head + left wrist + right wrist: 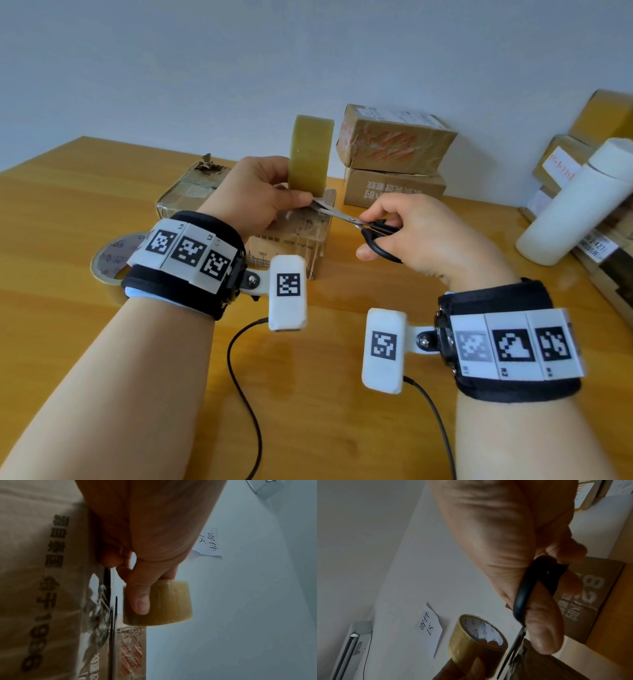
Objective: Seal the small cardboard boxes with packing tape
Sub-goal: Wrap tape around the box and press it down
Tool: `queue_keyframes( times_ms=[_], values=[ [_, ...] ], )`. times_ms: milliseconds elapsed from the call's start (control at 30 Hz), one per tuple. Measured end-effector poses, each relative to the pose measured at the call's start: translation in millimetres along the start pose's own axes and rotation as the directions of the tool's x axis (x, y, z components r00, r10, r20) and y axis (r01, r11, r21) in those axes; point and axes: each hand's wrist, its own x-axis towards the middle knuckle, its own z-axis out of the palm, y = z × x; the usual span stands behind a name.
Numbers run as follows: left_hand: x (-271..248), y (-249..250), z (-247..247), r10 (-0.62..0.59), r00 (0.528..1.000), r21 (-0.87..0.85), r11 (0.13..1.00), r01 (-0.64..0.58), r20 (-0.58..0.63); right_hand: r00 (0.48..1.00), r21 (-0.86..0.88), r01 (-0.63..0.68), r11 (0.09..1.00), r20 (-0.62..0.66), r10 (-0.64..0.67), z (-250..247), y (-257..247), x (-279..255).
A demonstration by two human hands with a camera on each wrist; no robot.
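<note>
your left hand [260, 192] grips the tape roll [310, 154] upright over the small box [291, 236] beneath both hands; your right hand [421, 236] grips scissors [356, 222], blades at the tape strip.

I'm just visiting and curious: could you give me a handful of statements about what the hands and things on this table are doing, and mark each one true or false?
1. The left hand holds the roll of packing tape upright over a small cardboard box. True.
2. The right hand holds a knife. False: it grips black-handled scissors.
3. The scissor blades point toward the tape below the roll. True.
4. The white bottle stands upright in the middle of the table. False: it leans at the right edge against stacked boxes.
5. A second tape roll lies flat behind the left wrist. True.
</note>
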Motion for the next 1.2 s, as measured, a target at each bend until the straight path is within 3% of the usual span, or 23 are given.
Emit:
queue_keyframes(
  times_ms=[600, 1200],
  values=[
    [6, -9, -7, 0.001, 0.997, -0.021, 1.0, 0.001, 0.077, 0.996, -0.082, 0.054, 0.995, -0.066, -0.06, 0, 1, 1],
    [9, -17, -2, 0.078, 0.996, -0.093, 0.992, -0.08, -0.032, 1.0, -0.133, 0.002, 0.991, -0.014, -0.004, -5, -4, 1]
  ],
)
